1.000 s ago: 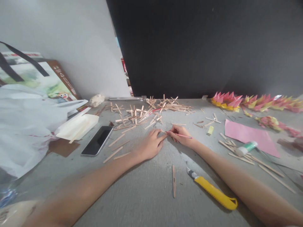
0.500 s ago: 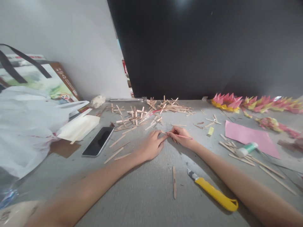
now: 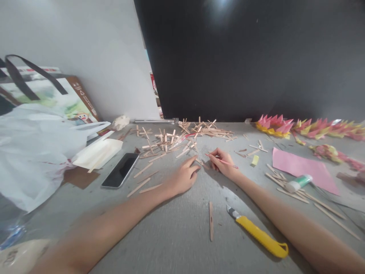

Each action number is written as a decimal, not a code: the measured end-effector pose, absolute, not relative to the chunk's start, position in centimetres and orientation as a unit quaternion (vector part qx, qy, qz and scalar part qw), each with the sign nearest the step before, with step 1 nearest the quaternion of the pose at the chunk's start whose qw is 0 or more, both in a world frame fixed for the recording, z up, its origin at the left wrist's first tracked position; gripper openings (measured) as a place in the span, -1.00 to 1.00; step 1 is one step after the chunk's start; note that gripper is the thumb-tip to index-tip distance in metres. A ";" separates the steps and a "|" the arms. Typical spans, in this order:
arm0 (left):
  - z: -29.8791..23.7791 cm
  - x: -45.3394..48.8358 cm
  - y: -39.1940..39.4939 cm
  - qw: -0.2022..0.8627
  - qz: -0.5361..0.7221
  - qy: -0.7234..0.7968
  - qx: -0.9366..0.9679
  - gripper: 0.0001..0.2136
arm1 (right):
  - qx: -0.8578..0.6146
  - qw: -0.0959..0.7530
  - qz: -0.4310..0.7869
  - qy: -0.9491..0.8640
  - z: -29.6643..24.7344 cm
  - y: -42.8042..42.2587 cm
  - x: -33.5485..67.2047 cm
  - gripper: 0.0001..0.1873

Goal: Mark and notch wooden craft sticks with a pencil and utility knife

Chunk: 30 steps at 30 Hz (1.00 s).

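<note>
My right hand (image 3: 224, 163) is closed around a pink pencil (image 3: 229, 164), its tip pointing left and apart from the stick beside it. My left hand (image 3: 185, 177) rests on the table with fingers stretched out. Its fingertips are at a small wooden craft stick (image 3: 199, 161), partly hidden by them. Nearer me lie a single craft stick with a notch in its middle (image 3: 211, 221) and a yellow utility knife (image 3: 261, 236) with its blade out. Beyond the hands is a heap of craft sticks (image 3: 213, 131), some joined into crosses (image 3: 164, 140).
A phone (image 3: 120, 170), a white plastic bag (image 3: 37, 152) and a printed carrier bag (image 3: 71, 95) are on the left. To the right are pink paper (image 3: 305, 169), a glue stick (image 3: 299, 183), loose sticks (image 3: 325, 205) and folded pink-and-yellow paper pieces (image 3: 273, 125). A dark panel (image 3: 242, 61) stands behind.
My right hand has moved slightly away to the right with the pencil, whose tip has left the craft stick. My left hand has stayed about where it was, fingers a little more apart.
</note>
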<state>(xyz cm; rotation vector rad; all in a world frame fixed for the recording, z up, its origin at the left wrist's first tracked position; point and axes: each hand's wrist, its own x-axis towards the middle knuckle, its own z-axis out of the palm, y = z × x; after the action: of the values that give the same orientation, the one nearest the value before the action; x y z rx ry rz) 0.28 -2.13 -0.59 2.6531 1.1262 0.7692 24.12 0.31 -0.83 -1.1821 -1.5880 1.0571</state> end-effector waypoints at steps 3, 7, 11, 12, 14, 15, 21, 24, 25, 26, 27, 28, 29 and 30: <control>-0.7 0.4 -2.1 0.065 0.312 0.410 0.854 -0.60 | -0.479 0.441 0.419 -0.633 -0.9 0.5 24.2 -0.60; -0.7 0.5 -2.1 0.060 0.273 0.399 0.873 -0.46 | -0.482 0.442 0.423 -0.628 -1.1 0.5 24.1 -0.60; -0.3 0.4 -2.2 0.057 0.215 0.351 0.910 -0.54 | -0.488 0.444 0.430 -0.616 -1.3 0.6 24.1 -0.61; -0.2 0.4 -2.2 0.057 0.212 0.347 0.912 -0.57 | -0.489 0.444 0.431 -0.614 -1.3 0.6 24.1 -0.61; -0.2 0.4 -2.1 0.069 0.219 0.352 0.907 -0.62 | -0.488 0.448 0.431 -0.613 -1.4 0.6 24.1 -0.60; -0.3 0.4 -2.1 0.080 0.229 0.363 0.899 -0.62 | -0.485 0.449 0.431 -0.615 -1.4 0.6 24.1 -0.61; 0.0 0.4 -2.3 0.090 0.238 0.356 0.899 -0.51 | -0.487 0.444 0.419 -0.625 -1.0 0.5 24.0 -0.62; 0.2 0.2 -2.3 0.054 0.191 0.327 0.924 -0.57 | -0.484 0.450 0.431 -0.615 -0.8 0.5 23.9 -0.63; 0.2 0.2 -2.3 0.046 0.183 0.326 0.926 -0.59 | -0.482 0.450 0.434 -0.613 -0.8 0.5 23.9 -0.63; 0.2 0.1 -2.2 0.042 0.177 0.325 0.928 -0.61 | -0.482 0.451 0.434 -0.613 -0.8 0.5 24.0 -0.62; 0.1 0.1 -2.2 0.041 0.172 0.324 0.929 -0.61 | -0.483 0.451 0.429 -0.616 -0.8 0.5 24.0 -0.61; 0.1 0.1 -2.1 0.043 0.170 0.322 0.930 -0.62 | -0.484 0.454 0.418 -0.620 -0.8 0.5 24.1 -0.61; 0.1 0.1 -2.1 0.046 0.169 0.321 0.931 -0.61 | -0.487 0.460 0.405 -0.622 -0.9 0.5 24.1 -0.61; 0.1 0.0 -2.1 0.051 0.168 0.319 0.931 -0.62 | -0.489 0.472 0.390 -0.621 -1.0 0.6 24.2 -0.61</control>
<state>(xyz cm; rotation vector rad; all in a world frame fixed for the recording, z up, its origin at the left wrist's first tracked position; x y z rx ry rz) 0.03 -2.06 0.09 2.8352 0.9697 0.5120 24.24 0.55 -1.00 -1.1973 -1.5211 0.9544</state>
